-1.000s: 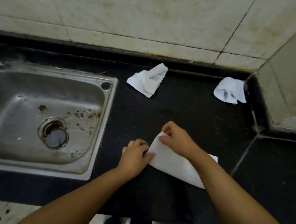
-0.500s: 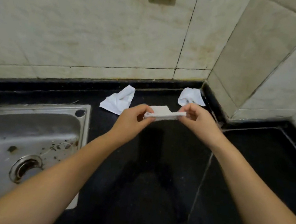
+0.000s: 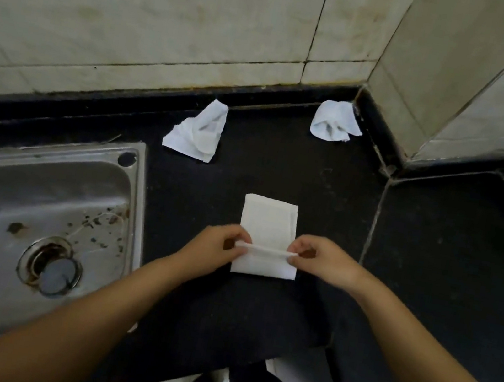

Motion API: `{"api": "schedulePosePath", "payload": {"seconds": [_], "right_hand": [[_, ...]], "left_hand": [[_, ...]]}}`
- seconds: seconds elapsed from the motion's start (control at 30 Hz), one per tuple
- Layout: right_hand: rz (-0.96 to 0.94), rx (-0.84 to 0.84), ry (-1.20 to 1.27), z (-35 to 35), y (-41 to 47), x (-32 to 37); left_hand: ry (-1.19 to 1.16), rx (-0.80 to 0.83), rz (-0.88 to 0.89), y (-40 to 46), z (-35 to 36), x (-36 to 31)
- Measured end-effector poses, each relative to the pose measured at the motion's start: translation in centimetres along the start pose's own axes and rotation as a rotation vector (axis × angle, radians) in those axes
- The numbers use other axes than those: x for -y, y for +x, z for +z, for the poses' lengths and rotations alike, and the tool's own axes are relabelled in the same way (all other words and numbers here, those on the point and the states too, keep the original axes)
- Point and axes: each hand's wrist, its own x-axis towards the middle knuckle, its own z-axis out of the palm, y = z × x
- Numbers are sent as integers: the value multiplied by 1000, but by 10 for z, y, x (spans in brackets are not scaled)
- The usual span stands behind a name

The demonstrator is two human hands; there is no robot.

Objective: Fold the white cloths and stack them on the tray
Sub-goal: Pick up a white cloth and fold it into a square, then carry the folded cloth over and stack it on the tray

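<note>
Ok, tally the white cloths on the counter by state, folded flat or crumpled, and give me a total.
Folded flat, being worked: 1, the cloth pinched at its near fold by the left hand and right hand.
Crumpled, untouched: 2, one cloth beside the sink and one cloth in the corner.
Total: 3 white cloths. No tray is in view.

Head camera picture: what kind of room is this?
Most likely a kitchen, or maybe a washroom. A stainless steel sink with a round drain is set into a black stone countertop, and pale, stained wall tiles rise behind it.
</note>
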Motion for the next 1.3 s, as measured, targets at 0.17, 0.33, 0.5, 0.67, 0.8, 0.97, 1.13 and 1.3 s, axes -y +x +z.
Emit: {"api": "schedulePosePath", "payload": {"seconds": [0.17,0.33,0.5,0.67,0.8,0.97,1.13,1.3], "right_hand": [[45,-289,-5,-21,56,14],[162,-395,-139,-14,95,12],[174,-414,-179,-9,98,5],[279,-403,-400,2,82,5],[321,-373,-557,13,86,18],[335,-368,-96,6,77,21],[218,-423,573,-9,27,25],[137,-552,816,2,-58,20]], "left_hand": [[12,-166,-27,63,-24,-15],[233,-190,-78,105,-15,-7],[342,-336,-161,100,7,4],[311,-451,-422,76,23,0],[408,-377,-502,79,27,-12],[8,-390,-413,77,21,-16],[-546,-285,-329,58,8,-41],[-708,6,-325,29,14,-76]]}}
